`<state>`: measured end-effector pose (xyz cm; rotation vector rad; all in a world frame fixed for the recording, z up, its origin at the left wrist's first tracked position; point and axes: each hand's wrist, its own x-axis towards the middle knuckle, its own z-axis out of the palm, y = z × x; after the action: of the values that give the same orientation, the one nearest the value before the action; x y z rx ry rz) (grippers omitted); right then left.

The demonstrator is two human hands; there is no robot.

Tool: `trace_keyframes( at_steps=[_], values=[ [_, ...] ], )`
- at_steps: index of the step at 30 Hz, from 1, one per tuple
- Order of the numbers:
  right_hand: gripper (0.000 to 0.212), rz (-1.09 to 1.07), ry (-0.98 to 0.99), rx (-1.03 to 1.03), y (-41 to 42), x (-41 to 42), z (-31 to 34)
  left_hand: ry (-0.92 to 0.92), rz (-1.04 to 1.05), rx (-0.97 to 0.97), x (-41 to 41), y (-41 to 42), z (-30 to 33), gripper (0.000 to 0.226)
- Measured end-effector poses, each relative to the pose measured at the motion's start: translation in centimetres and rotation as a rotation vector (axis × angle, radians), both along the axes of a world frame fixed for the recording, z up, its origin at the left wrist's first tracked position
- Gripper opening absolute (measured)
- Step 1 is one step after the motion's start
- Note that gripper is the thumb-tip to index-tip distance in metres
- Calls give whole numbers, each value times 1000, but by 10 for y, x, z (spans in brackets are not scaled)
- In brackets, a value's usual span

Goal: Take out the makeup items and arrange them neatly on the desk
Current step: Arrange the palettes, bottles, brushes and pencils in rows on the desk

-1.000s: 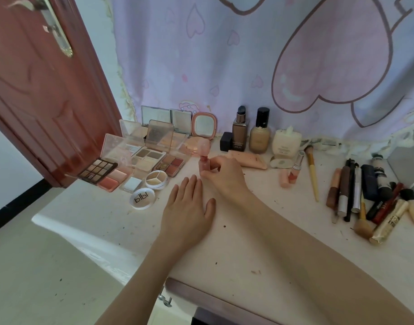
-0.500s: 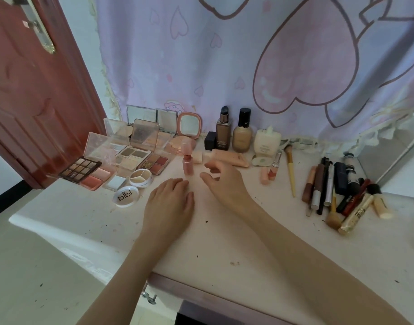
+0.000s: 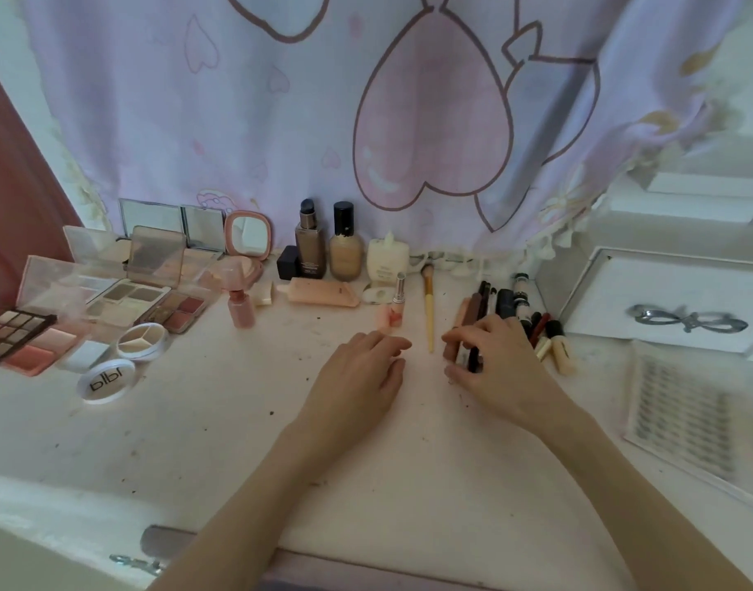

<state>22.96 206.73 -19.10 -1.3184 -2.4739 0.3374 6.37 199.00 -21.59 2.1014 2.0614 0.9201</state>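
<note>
Makeup lies along the back of the white desk point(image 3: 195, 441). Open eyeshadow palettes point(image 3: 123, 296) sit at the left, with a small pink bottle point(image 3: 240, 309) standing beside them. Two foundation bottles point(image 3: 328, 247) stand by the curtain. A yellow-handled brush point(image 3: 428, 305) lies in the middle. To its right is a row of pencils and tubes point(image 3: 500, 300). My right hand point(image 3: 494, 360) is on the near end of that row, fingers and thumb curled round a few sticks. My left hand point(image 3: 362, 373) rests on the desk with relaxed fingers, holding nothing.
A round white compact point(image 3: 106, 381) lies at the front left. At the right stand a white box point(image 3: 613, 292) holding an eyelash curler point(image 3: 686, 322), and a tray of false lashes point(image 3: 690, 415). A lipstick point(image 3: 399, 287) stands behind my left hand. A pink heart curtain point(image 3: 409, 121) hangs behind.
My right hand let go of the pink bottle, left standing by the palettes, and moved right onto the row of pencils. The view swung right. My left hand stayed on the desk.
</note>
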Motion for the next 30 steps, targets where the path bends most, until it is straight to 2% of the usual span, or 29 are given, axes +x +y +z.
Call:
trace_keyframes(
  at_steps=[4, 12, 15, 18, 20, 23, 26, 28, 30],
  values=[
    [43, 23, -99, 36, 2, 4, -8, 50, 9, -24, 7, 18, -1, 28],
    [18, 64, 4, 94, 3, 11, -15, 84, -78, -13, 1, 10, -10, 24],
    [16, -21, 225, 130, -2, 12, -14, 67, -81, -15, 3, 8, -9, 24],
    [15, -235, 594, 197, -6, 14, -4, 45, -83, -13, 3, 6, -9, 26],
    [12, -359, 836, 161, -4, 18, 3, -6, -68, -16, 3, 5, -8, 28],
    [9, -494, 1180, -8, 5, 27, 9, -124, -46, -10, 5, 2, -8, 35],
    [15, -423, 1456, -226, 8, 36, 13, -275, -26, 4, 8, 2, -5, 52],
    [21, -302, 1527, -401, 6, 34, 12, -342, -21, 6, 10, 3, -3, 63],
    [26, -233, 1483, -580, 1, 26, 8, -347, -44, 34, 13, 1, 0, 60]
  ],
)
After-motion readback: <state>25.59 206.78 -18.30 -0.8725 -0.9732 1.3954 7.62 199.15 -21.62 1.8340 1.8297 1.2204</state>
